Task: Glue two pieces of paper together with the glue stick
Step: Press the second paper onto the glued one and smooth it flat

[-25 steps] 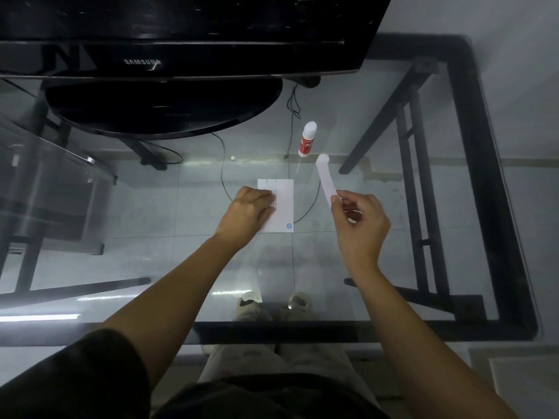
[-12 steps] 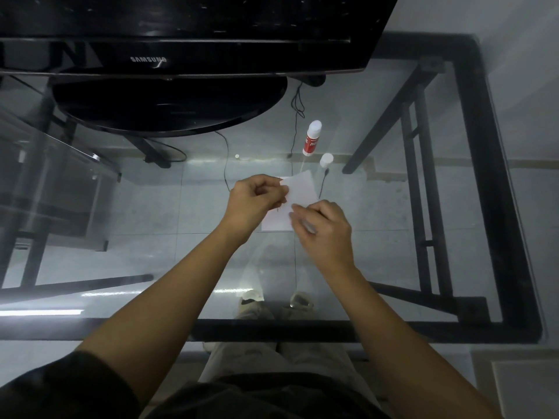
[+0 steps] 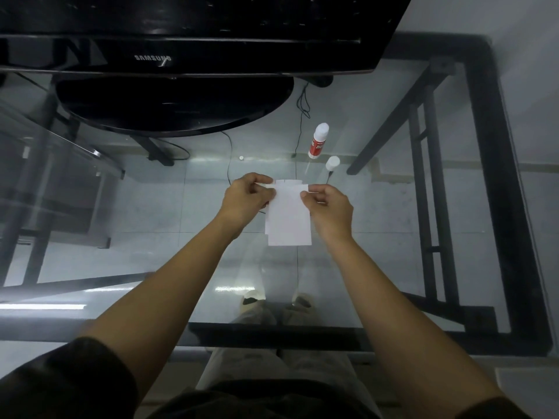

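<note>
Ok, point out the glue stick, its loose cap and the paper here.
glue stick (image 3: 317, 142): head view, on its red label, mid-body.
cap (image 3: 332, 162): head view, on its white top, right of the stick.
paper (image 3: 290, 216): head view, on the middle of the front sheet, between the hands.

Paper (image 3: 289, 219): two plain white sheets, unpatterned on the sides shown. Glue stick (image 3: 317, 141), beyond the paper: white body and cap end with a red label bearing white lettering too small to read; just beside it, nearer the paper, a loose white cap (image 3: 332, 162). Monitor (image 3: 193, 34), beyond the glue stick: glossy black with pale grey lettering; table (image 3: 496, 207): clear glass in a black frame.
</note>
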